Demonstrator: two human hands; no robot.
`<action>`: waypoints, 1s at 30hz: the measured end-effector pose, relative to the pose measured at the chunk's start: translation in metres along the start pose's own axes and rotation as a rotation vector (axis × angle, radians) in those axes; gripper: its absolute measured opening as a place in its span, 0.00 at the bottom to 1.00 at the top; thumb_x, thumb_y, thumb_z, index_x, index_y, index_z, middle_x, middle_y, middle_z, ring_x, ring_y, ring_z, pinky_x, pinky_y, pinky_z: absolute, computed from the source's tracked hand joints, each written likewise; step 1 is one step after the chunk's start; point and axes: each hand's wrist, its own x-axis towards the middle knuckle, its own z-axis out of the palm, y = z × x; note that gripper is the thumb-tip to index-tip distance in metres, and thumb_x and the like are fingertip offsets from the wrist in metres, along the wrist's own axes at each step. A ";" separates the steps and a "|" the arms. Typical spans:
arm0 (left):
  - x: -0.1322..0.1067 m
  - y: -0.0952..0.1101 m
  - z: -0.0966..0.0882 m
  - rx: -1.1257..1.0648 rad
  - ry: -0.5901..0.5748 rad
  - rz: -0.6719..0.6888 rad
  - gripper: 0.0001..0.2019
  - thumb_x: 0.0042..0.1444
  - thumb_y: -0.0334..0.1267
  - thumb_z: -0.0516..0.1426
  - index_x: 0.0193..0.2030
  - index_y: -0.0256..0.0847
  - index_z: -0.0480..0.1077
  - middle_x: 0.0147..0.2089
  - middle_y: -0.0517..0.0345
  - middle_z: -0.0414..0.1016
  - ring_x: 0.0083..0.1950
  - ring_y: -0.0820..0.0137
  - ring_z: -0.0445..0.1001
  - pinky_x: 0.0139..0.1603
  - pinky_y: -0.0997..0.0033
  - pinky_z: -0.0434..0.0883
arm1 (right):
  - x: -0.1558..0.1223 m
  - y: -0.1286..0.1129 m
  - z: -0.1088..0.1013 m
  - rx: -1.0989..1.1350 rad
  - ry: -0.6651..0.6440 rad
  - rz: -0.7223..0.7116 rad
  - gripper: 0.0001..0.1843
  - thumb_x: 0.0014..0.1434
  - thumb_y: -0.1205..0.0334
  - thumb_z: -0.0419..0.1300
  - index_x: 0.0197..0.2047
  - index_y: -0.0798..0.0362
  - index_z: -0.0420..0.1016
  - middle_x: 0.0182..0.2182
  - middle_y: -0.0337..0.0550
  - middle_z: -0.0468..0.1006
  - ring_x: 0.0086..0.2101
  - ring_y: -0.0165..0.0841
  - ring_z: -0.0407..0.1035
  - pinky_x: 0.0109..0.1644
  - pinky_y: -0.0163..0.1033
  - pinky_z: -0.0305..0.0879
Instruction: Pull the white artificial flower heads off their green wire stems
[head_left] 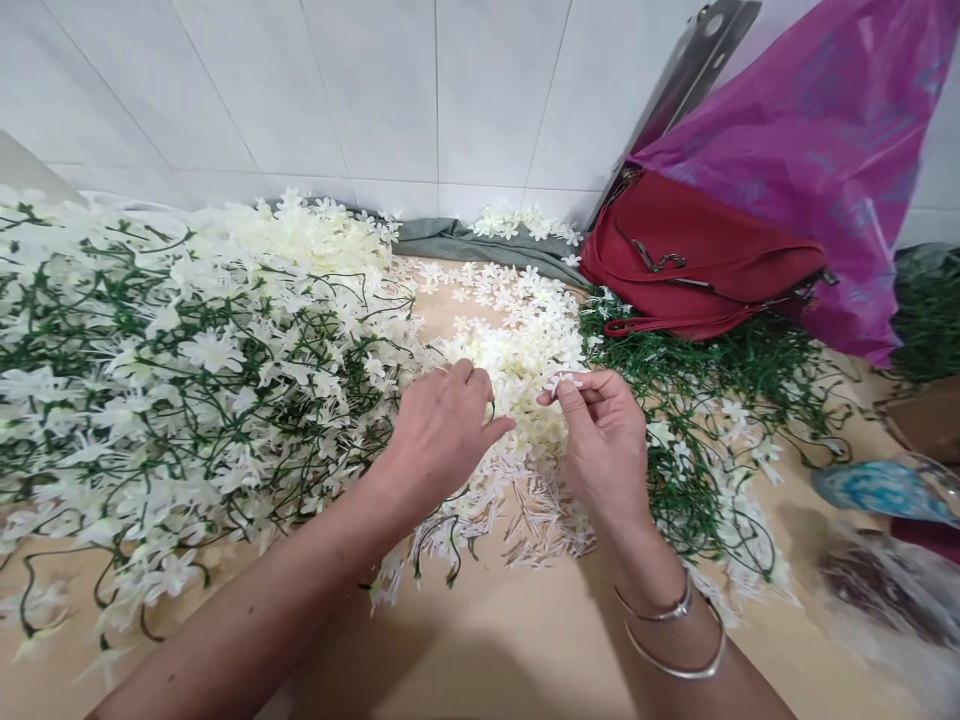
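My right hand pinches a small white artificial flower head between thumb and forefinger. Beneath it spreads a heap of loose cream-white flower heads. My left hand hovers at the left side of this heap, thumb stretched out away from the bent fingers. Part of its fingertips is hidden, and a bit of green shows beside them. Thin white sticks, like stamens, lie nearer to me. A large pile of assembled white flowers on green stems rises to the left.
Bare green stems lie tangled to the right. A red bag rests on them, with a purple plastic bag behind it. Green cloth runs along the tiled wall. A clear plastic bag sits at lower right.
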 end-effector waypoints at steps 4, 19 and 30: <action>0.006 0.005 0.012 0.064 -0.076 -0.025 0.12 0.67 0.43 0.60 0.46 0.35 0.75 0.44 0.48 0.79 0.42 0.58 0.78 0.37 0.65 0.68 | 0.001 0.001 0.000 0.015 0.009 0.029 0.09 0.62 0.58 0.67 0.38 0.49 0.71 0.29 0.34 0.76 0.31 0.30 0.72 0.41 0.37 0.66; 0.012 -0.025 -0.005 -0.691 0.251 0.125 0.08 0.66 0.36 0.59 0.46 0.38 0.80 0.38 0.54 0.80 0.32 0.74 0.74 0.33 0.73 0.68 | 0.007 -0.009 -0.001 0.300 -0.130 0.260 0.10 0.55 0.56 0.74 0.36 0.48 0.78 0.29 0.34 0.77 0.29 0.27 0.67 0.41 0.35 0.65; 0.010 -0.015 -0.001 -0.500 0.239 0.313 0.05 0.68 0.32 0.57 0.44 0.41 0.75 0.41 0.60 0.82 0.36 0.73 0.76 0.41 0.70 0.68 | 0.009 -0.023 -0.010 0.348 -0.290 0.416 0.13 0.51 0.52 0.77 0.34 0.48 0.81 0.35 0.37 0.76 0.34 0.28 0.67 0.45 0.34 0.66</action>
